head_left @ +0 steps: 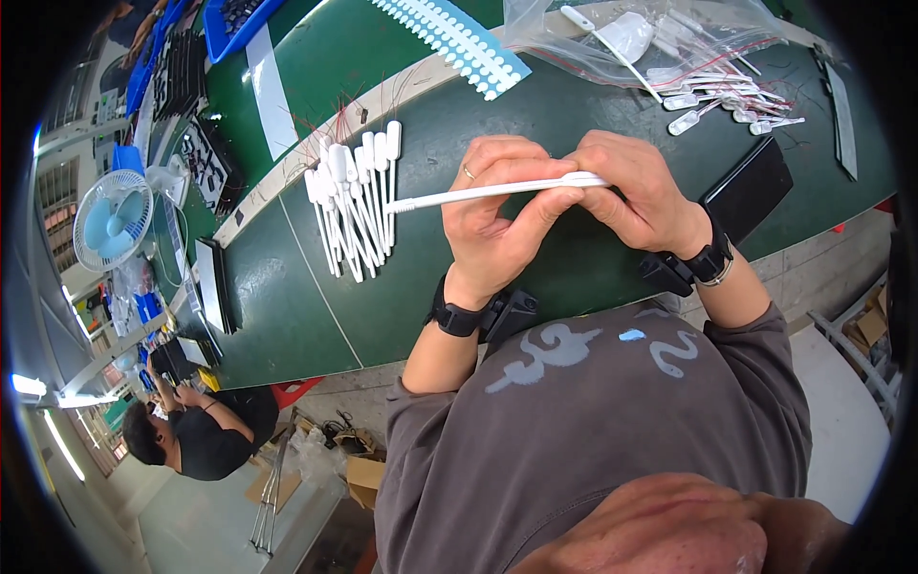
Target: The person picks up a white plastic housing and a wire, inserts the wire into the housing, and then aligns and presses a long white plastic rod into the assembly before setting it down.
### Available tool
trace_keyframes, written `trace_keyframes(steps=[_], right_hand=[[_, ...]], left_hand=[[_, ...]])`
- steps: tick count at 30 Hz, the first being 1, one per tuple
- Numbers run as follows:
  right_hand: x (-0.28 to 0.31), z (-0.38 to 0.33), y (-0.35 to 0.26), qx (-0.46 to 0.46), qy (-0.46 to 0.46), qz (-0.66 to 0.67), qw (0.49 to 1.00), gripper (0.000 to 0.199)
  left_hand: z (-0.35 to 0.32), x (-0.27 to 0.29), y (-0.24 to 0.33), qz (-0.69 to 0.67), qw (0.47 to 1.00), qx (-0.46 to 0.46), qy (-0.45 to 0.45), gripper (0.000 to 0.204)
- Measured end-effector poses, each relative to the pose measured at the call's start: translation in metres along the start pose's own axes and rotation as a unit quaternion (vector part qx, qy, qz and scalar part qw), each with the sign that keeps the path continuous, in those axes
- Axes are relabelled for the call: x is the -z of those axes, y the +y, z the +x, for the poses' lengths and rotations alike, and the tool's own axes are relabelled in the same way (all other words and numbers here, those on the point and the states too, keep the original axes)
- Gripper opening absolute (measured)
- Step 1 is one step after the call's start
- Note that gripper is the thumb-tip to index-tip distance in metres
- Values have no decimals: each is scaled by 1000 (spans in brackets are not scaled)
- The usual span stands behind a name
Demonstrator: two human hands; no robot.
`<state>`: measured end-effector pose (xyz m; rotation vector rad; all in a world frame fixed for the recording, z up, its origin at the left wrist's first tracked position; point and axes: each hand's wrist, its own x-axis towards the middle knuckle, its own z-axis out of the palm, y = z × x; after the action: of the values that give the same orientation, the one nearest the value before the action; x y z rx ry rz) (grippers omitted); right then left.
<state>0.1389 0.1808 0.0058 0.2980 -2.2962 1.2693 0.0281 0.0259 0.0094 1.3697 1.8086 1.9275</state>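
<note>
a: what's being held?
b: a long white plastic stick point(478, 193), lying nearly level above the green table point(287, 297). both hands close on its right end, and its left tip points toward a pile.

a: how do the hands grip it?
b: the left hand point(497, 225) pinches it between thumb and fingers, a ring on one finger. the right hand point(636, 191) clamps the very end, fingertips pressed on top.

a: what pile?
b: white spatula-like sticks point(352, 196) lying side by side, just left of the tip.

a: further out?
b: a clear plastic bag point(631, 43) with more white pieces at the far right, and a small fan point(113, 220) well off to the left.
</note>
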Motion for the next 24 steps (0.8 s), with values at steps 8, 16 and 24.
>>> trace_keyframes(steps=[8,16,24], right_hand=[[0,0,-1,3,48,-37,998,20],[0,0,0,8,43,-16,999,17],[-4,0,1,11,33,6,999,17]], left_hand=[[1,1,-3,35,999,-23,13,25],[1,-2,-1,54,996,-64,21,25],[0,-3,7,140,987,-80,19,23]])
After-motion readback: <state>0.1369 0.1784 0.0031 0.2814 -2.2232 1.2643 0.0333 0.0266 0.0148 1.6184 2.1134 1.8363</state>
